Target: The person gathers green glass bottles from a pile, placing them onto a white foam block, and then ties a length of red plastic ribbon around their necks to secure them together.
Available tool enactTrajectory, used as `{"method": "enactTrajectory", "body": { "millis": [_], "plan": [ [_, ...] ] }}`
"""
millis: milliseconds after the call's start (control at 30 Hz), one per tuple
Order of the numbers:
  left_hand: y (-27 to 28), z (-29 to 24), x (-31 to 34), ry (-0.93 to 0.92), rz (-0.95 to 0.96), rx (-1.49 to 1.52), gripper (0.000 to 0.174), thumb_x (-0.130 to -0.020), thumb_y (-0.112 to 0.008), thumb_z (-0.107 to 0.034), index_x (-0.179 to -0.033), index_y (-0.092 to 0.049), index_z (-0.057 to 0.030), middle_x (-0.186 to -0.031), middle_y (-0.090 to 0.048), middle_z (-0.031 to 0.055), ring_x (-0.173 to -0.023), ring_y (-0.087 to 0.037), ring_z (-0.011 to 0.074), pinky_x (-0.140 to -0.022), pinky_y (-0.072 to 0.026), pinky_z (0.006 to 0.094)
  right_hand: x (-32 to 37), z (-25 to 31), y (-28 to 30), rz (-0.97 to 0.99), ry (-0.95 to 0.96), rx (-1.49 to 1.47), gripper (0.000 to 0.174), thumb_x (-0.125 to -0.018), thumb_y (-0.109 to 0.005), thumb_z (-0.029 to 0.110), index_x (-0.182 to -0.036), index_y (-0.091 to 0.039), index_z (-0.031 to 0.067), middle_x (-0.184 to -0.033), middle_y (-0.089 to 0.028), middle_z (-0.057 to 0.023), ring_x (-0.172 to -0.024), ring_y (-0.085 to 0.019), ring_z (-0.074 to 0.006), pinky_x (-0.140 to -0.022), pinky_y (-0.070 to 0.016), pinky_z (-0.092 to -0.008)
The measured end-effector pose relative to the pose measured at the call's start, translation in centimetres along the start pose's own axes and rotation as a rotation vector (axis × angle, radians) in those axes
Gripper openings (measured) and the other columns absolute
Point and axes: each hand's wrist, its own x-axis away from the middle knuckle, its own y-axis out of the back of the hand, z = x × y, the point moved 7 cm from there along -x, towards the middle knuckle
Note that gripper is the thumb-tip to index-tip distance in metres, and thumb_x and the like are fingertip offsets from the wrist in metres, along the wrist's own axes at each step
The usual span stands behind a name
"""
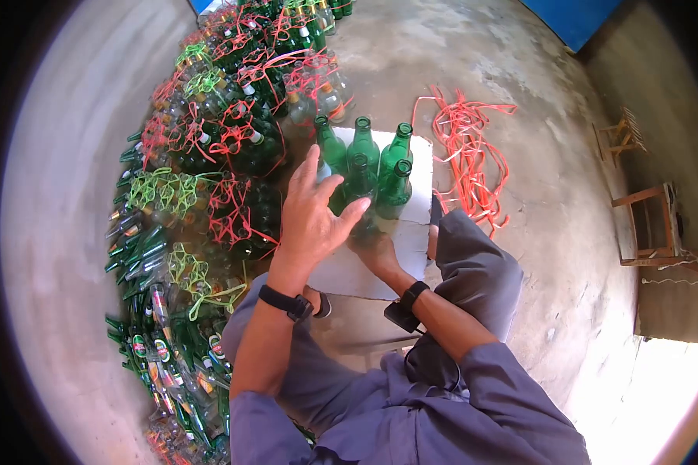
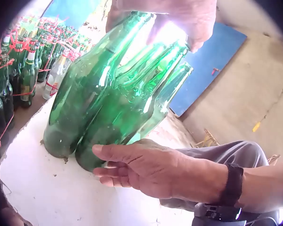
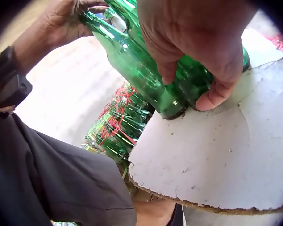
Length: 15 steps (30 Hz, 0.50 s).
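Several green glass bottles point(image 1: 395, 188) point(image 2: 80, 103) point(image 3: 141, 70) stand bunched together on a white board point(image 1: 415, 232) point(image 2: 37, 188) point(image 3: 203, 155). At the near left side of their necks is the left hand point(image 1: 314, 213) point(image 2: 167, 12) point(image 3: 68, 23), its thumb and fingers spread; in the left wrist view it partly covers the bottle tops. Low at the near side, the right hand point(image 1: 376, 252) point(image 2: 151, 169) point(image 3: 198, 37) touches the lower part of the bottles with loosely bent fingers. The head view hides its fingertips behind glass.
Many bottles point(image 1: 240, 147) tied with red and green strips crowd the floor at left, with loose bottles point(image 1: 143, 256) nearer. A heap of red strips point(image 1: 469, 147) lies right of the board. Wooden frames point(image 1: 651, 225) stand by the right wall. The person's legs point(image 1: 481, 263) flank the board.
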Motion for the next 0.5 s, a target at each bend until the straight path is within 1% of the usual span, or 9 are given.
{"method": "enactTrajectory", "body": {
  "millis": [67,133,167,233,367,433,467,500],
  "plan": [
    [0.0,-0.1,0.1,-0.014,-0.009,-0.009,0.053,-0.081,-0.080,-0.044,-0.105,-0.069,0.0021,-0.149,-0.043,0.0321,-0.126,-0.051,0.0459,-0.104,-0.0444,0.0480,0.2,-0.1,0.4,-0.020,0.006,-0.026,0.037,-0.078,-0.076,0.025,-0.102,-0.067,-0.0019,-0.100,-0.071,-0.0186,-0.091,-0.070,-0.0323,-0.079,-0.0531,-0.0390],
    [0.0,-0.4,0.1,-0.027,-0.020,-0.019,0.053,-0.081,-0.079,-0.045,-0.104,-0.070,0.0022,-0.148,-0.043,0.0322,-0.126,-0.050,0.0462,-0.104,-0.0444,0.0483,0.6,0.2,0.3,0.102,-0.048,-0.035,0.039,-0.079,-0.073,0.023,-0.109,-0.066,-0.0005,-0.105,-0.071,-0.0188,-0.098,-0.068,-0.0347,-0.084,-0.0522,-0.0400],
    [0.1,-0.5,0.1,-0.031,-0.022,-0.035,0.054,-0.081,-0.078,-0.046,-0.104,-0.070,0.0021,-0.148,-0.043,0.0323,-0.127,-0.050,0.0467,-0.104,-0.0439,0.0489,0.7,0.6,0.6,0.097,-0.043,-0.033,0.039,-0.079,-0.073,0.023,-0.109,-0.066,-0.0005,-0.105,-0.071,-0.0188,-0.098,-0.068,-0.0347,-0.084,-0.0522,-0.0400],
    [0.3,-0.7,0.0,-0.036,-0.035,-0.056,0.055,-0.082,-0.078,-0.048,-0.104,-0.070,0.0021,-0.147,-0.044,0.0325,-0.127,-0.049,0.0472,-0.105,-0.0434,0.0494,0.7,0.4,0.5,0.100,-0.056,0.042,0.039,-0.079,-0.071,0.022,-0.112,-0.067,0.0008,-0.110,-0.069,-0.0204,-0.103,-0.067,-0.0368,-0.089,-0.0512,-0.0411],
    [0.5,-0.9,0.1,-0.044,-0.025,-0.106,0.057,-0.082,-0.077,-0.050,-0.104,-0.070,0.0025,-0.147,-0.044,0.0326,-0.129,-0.048,0.0483,-0.106,-0.0418,0.0503,1.7,-0.3,1.0,0.084,-0.033,-0.076,0.039,-0.080,-0.069,0.021,-0.112,-0.068,-0.0003,-0.111,-0.069,-0.0230,-0.103,-0.066,-0.0391,-0.088,-0.0520,-0.0424],
    [0.2,-0.9,0.0,-0.046,-0.015,-0.112,0.057,-0.082,-0.076,-0.050,-0.104,-0.070,0.0028,-0.147,-0.044,0.0325,-0.129,-0.047,0.0485,-0.107,-0.0413,0.0505,1.8,-2.1,1.8,0.041,-0.096,-0.034,0.036,-0.083,-0.066,0.020,-0.110,-0.069,-0.0016,-0.101,-0.071,-0.0235,-0.095,-0.069,-0.0396,-0.086,-0.0532,-0.0425],
    [0.2,-0.9,0.0,-0.048,-0.020,-0.108,0.057,-0.082,-0.076,-0.050,-0.103,-0.070,0.0033,-0.148,-0.044,0.0322,-0.129,-0.047,0.0481,-0.107,-0.0414,0.0500,1.9,-2.9,2.3,0.037,-0.101,-0.035,0.036,-0.083,-0.066,0.020,-0.110,-0.069,-0.0016,-0.101,-0.071,-0.0235,-0.095,-0.069,-0.0396,-0.086,-0.0532,-0.0425],
    [0.3,-0.8,-0.1,-0.051,-0.026,-0.104,0.057,-0.082,-0.077,-0.049,-0.103,-0.070,0.0039,-0.148,-0.043,0.0319,-0.129,-0.048,0.0477,-0.107,-0.0416,0.0496,2.0,-3.4,3.3,-0.018,-0.070,-0.045,0.032,-0.086,-0.066,0.017,-0.110,-0.068,-0.0047,-0.091,-0.070,-0.0175,-0.079,-0.067,-0.0291,-0.071,-0.0527,-0.0373]
  ]
}}
